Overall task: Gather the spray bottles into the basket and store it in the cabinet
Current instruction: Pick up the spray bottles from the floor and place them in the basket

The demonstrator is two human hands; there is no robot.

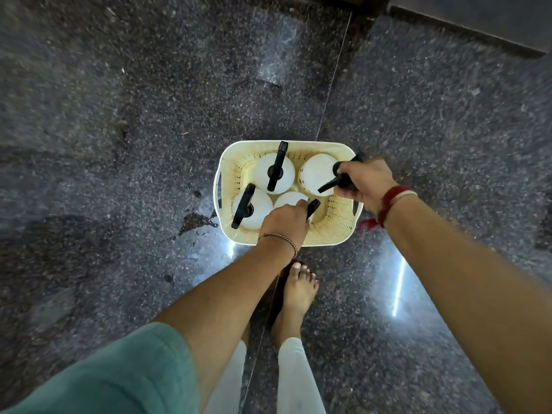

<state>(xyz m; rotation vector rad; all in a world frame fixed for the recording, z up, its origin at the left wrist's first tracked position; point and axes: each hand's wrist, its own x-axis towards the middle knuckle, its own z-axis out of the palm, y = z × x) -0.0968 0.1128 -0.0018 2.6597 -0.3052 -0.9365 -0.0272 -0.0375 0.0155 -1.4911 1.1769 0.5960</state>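
A cream perforated plastic basket (337,218) stands on the dark granite floor below me. Several white spray bottles with black trigger heads stand upright inside it. One bottle (274,168) is at the back left, another (249,209) at the front left. My left hand (285,221) grips the black head of the front middle bottle (291,200). My right hand (366,182) is closed on the black head of the back right bottle (315,173). Both held bottles sit inside the basket's walls.
Speckled granite floor (149,115) surrounds the basket, with a wet patch (197,221) just to its left. A raised dark ledge (478,22) runs along the top right. My bare foot (298,291) stands right behind the basket.
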